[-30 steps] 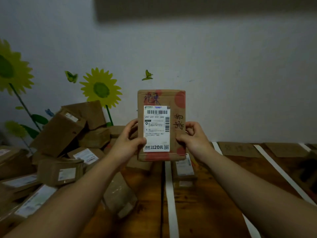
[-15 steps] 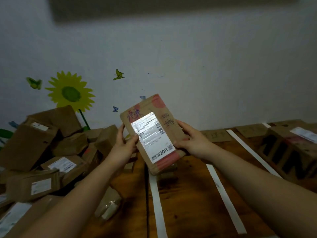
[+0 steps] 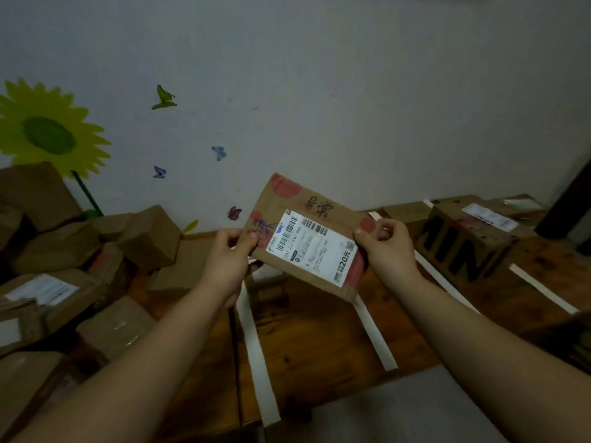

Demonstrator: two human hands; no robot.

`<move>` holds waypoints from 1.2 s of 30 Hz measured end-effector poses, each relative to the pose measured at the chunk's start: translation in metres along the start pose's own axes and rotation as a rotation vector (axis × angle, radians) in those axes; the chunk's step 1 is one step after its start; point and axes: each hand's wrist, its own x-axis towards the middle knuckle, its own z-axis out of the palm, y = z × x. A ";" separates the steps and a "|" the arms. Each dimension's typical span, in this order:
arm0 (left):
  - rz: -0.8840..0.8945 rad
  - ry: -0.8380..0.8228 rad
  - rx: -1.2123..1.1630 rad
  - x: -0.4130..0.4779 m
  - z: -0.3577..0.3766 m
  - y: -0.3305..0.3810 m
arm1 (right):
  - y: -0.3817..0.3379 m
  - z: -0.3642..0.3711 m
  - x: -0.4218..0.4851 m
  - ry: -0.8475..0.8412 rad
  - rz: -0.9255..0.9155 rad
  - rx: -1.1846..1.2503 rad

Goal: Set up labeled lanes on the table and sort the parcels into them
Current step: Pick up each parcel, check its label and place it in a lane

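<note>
Parcel [image 3: 311, 247] rotated from upright to nearly sideways since a second ago, left hand [image 3: 228, 260] and right hand [image 3: 387, 251] each pinching one end, held in the air just left of the MIN box [image 3: 463, 247].

Fig. | You see dim, even light | wall [image 3: 351, 91] brightest, table [image 3: 307, 330] dark | soft blur throughout | your frame edges bend

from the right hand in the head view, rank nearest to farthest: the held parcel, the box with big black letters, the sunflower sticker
1. Parcel: touching, its right end pinched by the right hand.
2. Box with black letters: on the table, just right of that hand.
3. Sunflower sticker: on the wall, far left.
</note>
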 end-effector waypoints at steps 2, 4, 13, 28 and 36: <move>-0.017 -0.075 0.054 -0.009 0.018 -0.008 | 0.003 -0.023 0.002 -0.044 -0.021 -0.021; -0.007 -0.156 0.133 -0.016 0.041 -0.012 | 0.004 -0.052 0.004 -0.077 -0.045 -0.091; 0.020 -0.387 0.280 -0.082 0.222 -0.022 | 0.039 -0.244 0.017 0.148 -0.030 -0.195; 0.061 -0.769 0.360 -0.146 0.520 -0.072 | 0.095 -0.528 0.070 0.274 -0.067 -0.253; 0.026 -0.834 0.375 -0.084 0.639 -0.129 | 0.153 -0.581 0.180 0.255 0.008 -0.235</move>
